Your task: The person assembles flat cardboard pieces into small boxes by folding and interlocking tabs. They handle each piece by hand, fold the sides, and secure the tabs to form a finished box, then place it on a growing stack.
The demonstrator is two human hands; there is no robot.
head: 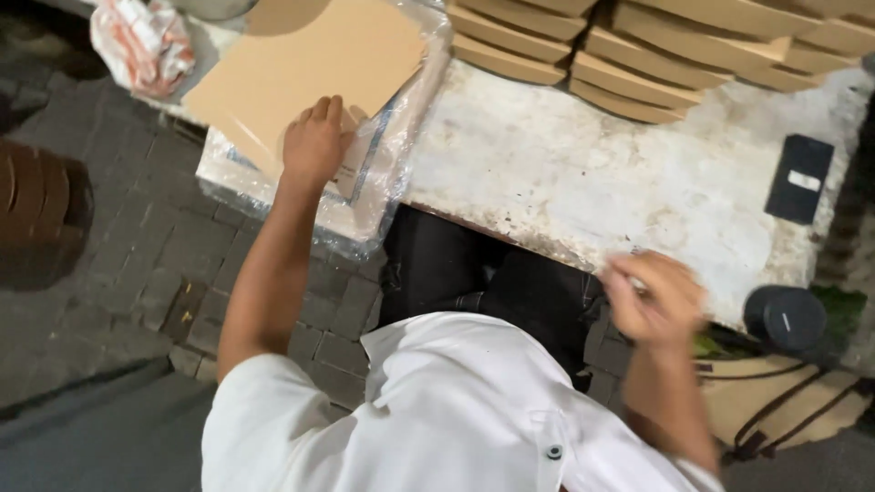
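My left hand (314,141) reaches out to a flat brown cardboard sheet (301,73) that lies on a plastic-wrapped bundle (383,182) at the left end of the worn white table (583,173). Its fingers rest on the sheet's near edge. My right hand (652,296) hovers at the table's near edge, blurred, with the fingers curled; something small and pale shows between them, but I cannot tell what it is.
Stacks of folded brown cardboard boxes (638,55) line the back of the table. A dark flat phone-like object (799,178) lies at the right. A dark round lid (786,317) and a beige bag (775,401) sit lower right. A crumpled plastic bag (141,41) is upper left.
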